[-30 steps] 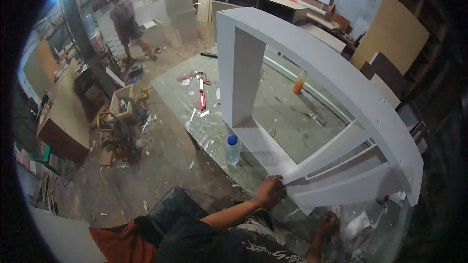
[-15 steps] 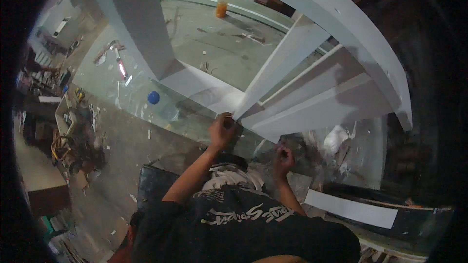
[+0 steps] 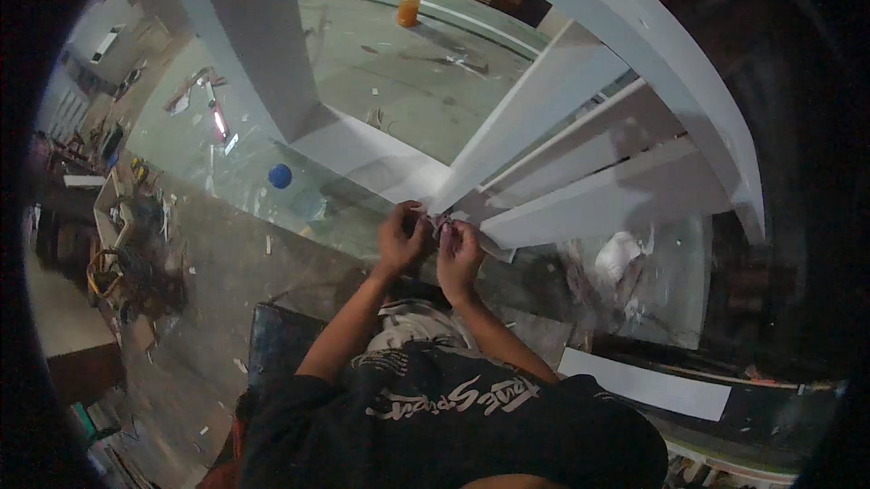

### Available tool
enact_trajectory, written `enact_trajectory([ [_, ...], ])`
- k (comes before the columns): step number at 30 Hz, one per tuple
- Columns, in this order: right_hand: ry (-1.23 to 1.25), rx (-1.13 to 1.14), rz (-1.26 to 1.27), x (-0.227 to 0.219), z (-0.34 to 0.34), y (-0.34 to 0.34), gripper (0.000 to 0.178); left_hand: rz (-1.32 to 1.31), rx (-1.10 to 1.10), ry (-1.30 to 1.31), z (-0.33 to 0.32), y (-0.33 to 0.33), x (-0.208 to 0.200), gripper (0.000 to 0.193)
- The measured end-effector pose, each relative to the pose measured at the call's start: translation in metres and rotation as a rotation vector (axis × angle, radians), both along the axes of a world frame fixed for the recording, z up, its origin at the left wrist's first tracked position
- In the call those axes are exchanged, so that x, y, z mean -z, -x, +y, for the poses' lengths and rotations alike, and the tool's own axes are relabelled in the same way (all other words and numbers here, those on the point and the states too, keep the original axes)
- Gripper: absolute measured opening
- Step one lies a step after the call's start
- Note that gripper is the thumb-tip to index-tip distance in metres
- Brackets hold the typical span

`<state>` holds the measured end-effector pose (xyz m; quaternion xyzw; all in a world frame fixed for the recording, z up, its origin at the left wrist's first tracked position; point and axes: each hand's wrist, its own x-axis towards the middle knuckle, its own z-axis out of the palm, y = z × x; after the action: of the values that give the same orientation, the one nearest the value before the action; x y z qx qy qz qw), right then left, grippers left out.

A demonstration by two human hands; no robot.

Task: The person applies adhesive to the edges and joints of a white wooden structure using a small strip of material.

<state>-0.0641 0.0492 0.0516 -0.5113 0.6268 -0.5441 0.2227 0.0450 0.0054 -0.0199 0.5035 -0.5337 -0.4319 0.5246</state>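
A large white panel frame (image 3: 362, 155) with dividers stands in front of me. My left hand (image 3: 401, 235) is at its near edge, below the foot of a slanting white divider (image 3: 521, 113). Its thumb and fingers are curled together in a pinch. Right beside it, my right hand (image 3: 460, 258) is also closed, fingertips pointing up towards the same joint. Between the two sets of fingertips is a small dark patch, too blurred to name. A second white board (image 3: 607, 201) runs off to the right of the hands.
The frame rests on a glass-like tabletop (image 3: 272, 203) with a blue round cap (image 3: 280, 175). Farther back stands a bottle of orange liquid (image 3: 409, 1). A crumpled white bag (image 3: 619, 255) lies to the right, a white strip (image 3: 645, 384) nearer me. Clutter and cords (image 3: 113, 262) fill the left.
My right hand has moved left and up, from under the right-hand board to beside my left hand. The left hand stays near the joint. The view has shifted slightly.
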Motion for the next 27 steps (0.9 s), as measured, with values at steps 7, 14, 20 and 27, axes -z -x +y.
enact_trajectory([
  [7, -0.020, 0.037, 0.057, 0.021, -0.011, -0.005, 0.017, 0.039, 0.002, -0.026, 0.004, -0.001, -0.019, 0.028],
  [14, -0.126, 0.015, 0.367, 0.039, -0.023, 0.008, 0.015, 0.083, 0.025, -0.021, 0.001, 0.001, -0.008, 0.037],
  [20, -0.164, -0.003, 0.430, 0.070, -0.025, 0.017, 0.012, -0.011, -0.002, -0.058, -0.005, 0.002, -0.012, 0.030],
  [27, 0.036, 0.092, 0.210, 0.039, -0.025, 0.002, 0.013, 0.064, 0.008, -0.109, -0.002, 0.004, -0.018, 0.028],
])
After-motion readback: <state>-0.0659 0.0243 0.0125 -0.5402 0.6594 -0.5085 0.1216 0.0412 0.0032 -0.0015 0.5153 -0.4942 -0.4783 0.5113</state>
